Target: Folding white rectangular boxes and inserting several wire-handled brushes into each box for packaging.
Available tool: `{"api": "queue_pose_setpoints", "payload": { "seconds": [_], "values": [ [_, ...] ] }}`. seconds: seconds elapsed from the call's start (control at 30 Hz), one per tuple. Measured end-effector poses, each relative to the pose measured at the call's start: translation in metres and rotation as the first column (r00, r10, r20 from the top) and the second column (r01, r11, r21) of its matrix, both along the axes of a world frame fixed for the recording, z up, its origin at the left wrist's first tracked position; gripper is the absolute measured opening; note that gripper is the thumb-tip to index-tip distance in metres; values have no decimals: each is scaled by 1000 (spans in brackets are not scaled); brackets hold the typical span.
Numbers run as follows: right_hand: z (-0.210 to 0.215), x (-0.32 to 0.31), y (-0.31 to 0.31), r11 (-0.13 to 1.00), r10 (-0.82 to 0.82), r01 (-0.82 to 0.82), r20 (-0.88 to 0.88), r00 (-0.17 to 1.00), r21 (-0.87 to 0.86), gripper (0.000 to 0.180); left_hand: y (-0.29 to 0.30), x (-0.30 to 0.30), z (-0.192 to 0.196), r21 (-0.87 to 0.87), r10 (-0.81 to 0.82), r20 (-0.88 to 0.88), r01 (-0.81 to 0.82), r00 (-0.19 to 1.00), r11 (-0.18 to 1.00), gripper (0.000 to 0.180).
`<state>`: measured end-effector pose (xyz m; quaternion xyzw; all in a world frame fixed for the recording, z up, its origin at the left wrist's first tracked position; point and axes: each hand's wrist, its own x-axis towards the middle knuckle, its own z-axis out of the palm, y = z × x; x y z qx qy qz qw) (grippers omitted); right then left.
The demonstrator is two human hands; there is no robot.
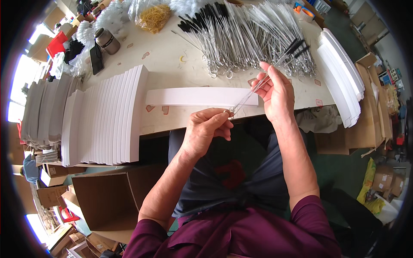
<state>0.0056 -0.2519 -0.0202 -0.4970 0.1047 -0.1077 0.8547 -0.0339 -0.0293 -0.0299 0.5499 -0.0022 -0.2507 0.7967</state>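
A few thin wire cleaning brushes (246, 99) slant across both my hands. My left hand (202, 131) pinches their looped wire ends between thumb and fingers. My right hand (278, 96), palm turned up, has its fingers and thumb closed round the stems further up. Black bristle heads (296, 46) stick out beyond the right hand, over the pile. Just beyond my hands a long, flat white box (185, 97) lies crosswise on the table. Behind it spreads a big pile of wire brushes (245, 45), with black and white bristles at the far side and loops toward me.
White boxes (109, 118) stand in rows at the left, with more white boxes (340, 77) at the right edge. A bottle (107, 41), a phone (96, 59), a bag of rubber bands (153, 18) and tape (304, 13) sit further back. An open carton (105, 200) stands below the left edge.
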Motion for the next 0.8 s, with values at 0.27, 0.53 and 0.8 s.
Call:
{"api": "queue_pose_setpoints", "payload": {
  "seconds": [0.27,0.53,0.8],
  "values": [
    [-2,-17,-16,974,216,-213,38,976,-76,27,2,-1,0,-15,14,-22,-15,1000,1000,23],
    [-5,-27,-28,977,199,-199,-13,980,-76,24,-2,-2,-4,-112,137,-54,-142,989,983,15],
    [-3,-28,-22,975,222,-221,52,974,-23,28,4,0,-11,-220,48,-43,-56,998,974,11]
  ]
}}
